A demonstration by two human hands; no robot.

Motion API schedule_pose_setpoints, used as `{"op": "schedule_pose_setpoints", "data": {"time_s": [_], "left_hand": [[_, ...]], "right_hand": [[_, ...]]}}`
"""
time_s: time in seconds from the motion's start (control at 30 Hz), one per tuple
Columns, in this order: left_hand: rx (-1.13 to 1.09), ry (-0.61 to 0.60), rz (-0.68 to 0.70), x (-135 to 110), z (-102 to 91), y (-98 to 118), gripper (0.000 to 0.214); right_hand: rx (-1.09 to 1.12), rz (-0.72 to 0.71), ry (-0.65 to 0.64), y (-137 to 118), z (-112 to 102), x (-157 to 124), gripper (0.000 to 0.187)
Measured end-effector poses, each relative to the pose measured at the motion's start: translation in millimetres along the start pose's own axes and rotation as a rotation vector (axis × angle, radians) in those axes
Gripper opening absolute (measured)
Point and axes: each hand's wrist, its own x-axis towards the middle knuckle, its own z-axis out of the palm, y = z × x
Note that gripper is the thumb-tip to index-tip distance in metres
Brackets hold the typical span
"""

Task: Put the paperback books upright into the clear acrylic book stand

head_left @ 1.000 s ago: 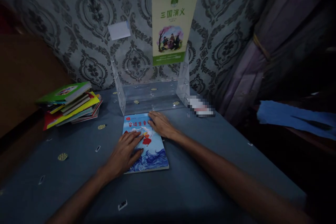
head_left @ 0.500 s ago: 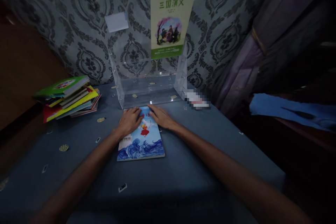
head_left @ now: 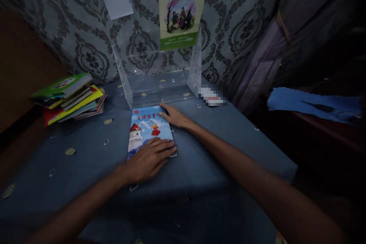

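Note:
A blue picture-covered book (head_left: 145,124) lies flat and closed on the table, with a lighthouse-like tower and a red figure on its cover. My left hand (head_left: 153,156) rests flat across the lower part of the cover, fingers stretched to the right and covering the wave picture. At the upper right corner of the book, my right hand (head_left: 175,116) touches the edge with fingers extended. Just behind the book stands a clear acrylic rack (head_left: 160,95), and a green book (head_left: 181,15) stands upright at its top right.
At the left is a messy stack of books (head_left: 71,97). A white card (head_left: 118,5) sits at the rack's upper left. Right of the rack lies a blurred-out packet (head_left: 212,96). A patterned cloth covers the table (head_left: 206,152); a curtain (head_left: 254,65) hangs at the right.
My left hand has moved from the book's upper left down to its lower edge, uncovering the title. My right hand stays at the upper right corner. The view has tilted downward slightly.

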Motion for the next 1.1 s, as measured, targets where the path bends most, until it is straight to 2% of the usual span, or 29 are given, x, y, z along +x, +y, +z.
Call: {"op": "schedule_pose_setpoints", "data": {"time_s": [0.1,0.17,0.23,0.33,0.43,0.5,0.57,0.67,0.93,1.1], "left_hand": [[-0.136,0.000,-0.029,-9,-0.5,9,0.044],[-0.226,0.036,-0.056,-10,-1.4,0,0.042],[-0.241,0.097,-0.102,-10,-2.2,-19,0.041],[-0.130,0.205,-0.209,-10,-3.7,-62,0.043],[0.000,0.271,-0.380,-9,-6.0,-105,0.046],[0.049,0.313,-0.488,-7,-7.1,-124,0.047],[0.067,0.342,-0.542,-5,-6.8,-133,0.048],[0.073,0.363,-0.553,-7,-2.4,-129,0.048],[0.214,0.427,-0.644,-31,18.7,-91,0.043],[0.147,0.472,-0.669,-34,15.6,-88,0.039]], "right_hand": [[-0.134,0.009,-0.032,-11,0,-6,0.058],[-0.203,0.020,-0.046,-20,0,-14,0.056],[-0.246,0.021,-0.061,-32,-1,-27,0.055],[-0.277,-0.014,-0.124,-54,-3,-58,0.057],[-0.267,-0.084,-0.222,-80,-5,-96,0.054],[-0.250,-0.132,-0.265,-94,-5,-117,0.050],[-0.237,-0.155,-0.282,-104,-3,-131,0.049],[-0.219,-0.147,-0.281,-109,-1,-139,0.051],[-0.185,-0.115,-0.248,-109,2,-139,0.051],[-0.179,-0.107,-0.245,-108,3,-139,0.051]]}}
